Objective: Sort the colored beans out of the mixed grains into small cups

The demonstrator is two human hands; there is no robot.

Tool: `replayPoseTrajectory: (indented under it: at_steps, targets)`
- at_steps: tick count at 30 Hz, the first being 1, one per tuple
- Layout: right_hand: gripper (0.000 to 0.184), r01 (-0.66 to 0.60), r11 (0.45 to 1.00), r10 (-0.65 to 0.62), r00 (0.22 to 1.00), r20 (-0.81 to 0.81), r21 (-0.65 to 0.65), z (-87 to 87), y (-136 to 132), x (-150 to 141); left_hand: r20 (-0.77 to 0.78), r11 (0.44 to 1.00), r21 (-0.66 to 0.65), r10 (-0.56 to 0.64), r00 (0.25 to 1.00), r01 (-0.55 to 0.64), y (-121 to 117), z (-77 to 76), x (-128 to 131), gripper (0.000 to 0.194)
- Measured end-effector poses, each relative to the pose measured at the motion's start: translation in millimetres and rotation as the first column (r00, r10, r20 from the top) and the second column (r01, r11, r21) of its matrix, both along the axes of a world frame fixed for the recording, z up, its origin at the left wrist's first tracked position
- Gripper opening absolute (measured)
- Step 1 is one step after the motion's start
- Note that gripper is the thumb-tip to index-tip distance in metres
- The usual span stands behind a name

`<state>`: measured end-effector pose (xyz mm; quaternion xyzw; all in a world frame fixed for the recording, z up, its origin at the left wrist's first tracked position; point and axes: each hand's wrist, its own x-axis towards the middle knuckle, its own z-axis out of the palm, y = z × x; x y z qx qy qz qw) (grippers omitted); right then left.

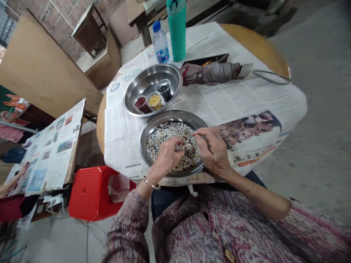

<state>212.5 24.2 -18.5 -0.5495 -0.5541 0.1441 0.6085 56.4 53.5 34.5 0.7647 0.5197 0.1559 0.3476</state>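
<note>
A shallow steel bowl point(143, 146) in front of me holds a spread of mixed grains and beans point(167, 131), mostly white with black and yellow ones. My left hand point(168, 155), a bracelet at its wrist, is in the bowl with its fingers curled around some of the grains. Over the right rim is my right hand point(214, 151), thumb and forefinger brought close together; what lies between them is too small to name. Behind stands a second steel bowl point(131, 87) with three clear cups: red beans point(142, 103), yellow grains point(155, 102) and black beans point(164, 91).
Newspaper point(197, 98) covers the round table. At its back are a blue-capped water bottle point(161, 44), a turquoise bottle point(177, 33) and a folded umbrella point(216, 73). A red stool point(87, 193) stands left, beside another newspaper-covered table point(59, 146), where a person's arm point(13, 182) shows.
</note>
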Motion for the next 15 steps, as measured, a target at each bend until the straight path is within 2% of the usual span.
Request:
replayPoseTrajectory:
  at_steps: [4,7,9,11,13,15]
  targets:
    - [0.019,-0.004,1.0,0.004,1.0,0.003,0.003,-0.6,0,1,0.217,0.996,-0.059,0.077,0.973,-0.066,25,-1.6,16,0.021]
    - [0.02,-0.007,1.0,0.007,1.0,0.0,0.003,0.1,0,1,0.229,0.996,0.04,0.072,0.971,-0.084,37,1.9,15,0.02]
    - [0.019,-0.01,1.0,0.011,1.0,-0.005,0.006,0.6,0,1,0.103,0.98,0.181,0.063,0.993,-0.081,40,5.6,8,0.019]
    - [0.019,-0.015,1.0,0.015,1.0,-0.007,0.009,0.9,0,1,-0.106,0.954,0.299,0.054,0.993,-0.02,40,9.8,-1,0.026]
    - [0.02,-0.014,1.0,0.014,1.0,-0.006,0.005,1.0,0,1,-0.307,0.948,0.309,0.027,0.951,0.073,37,13.0,-7,0.052]
    - [0.019,-0.012,1.0,0.012,1.0,-0.004,-0.004,1.1,0,1,-0.408,0.958,0.251,-0.024,0.913,0.137,32,14.1,-11,0.072]
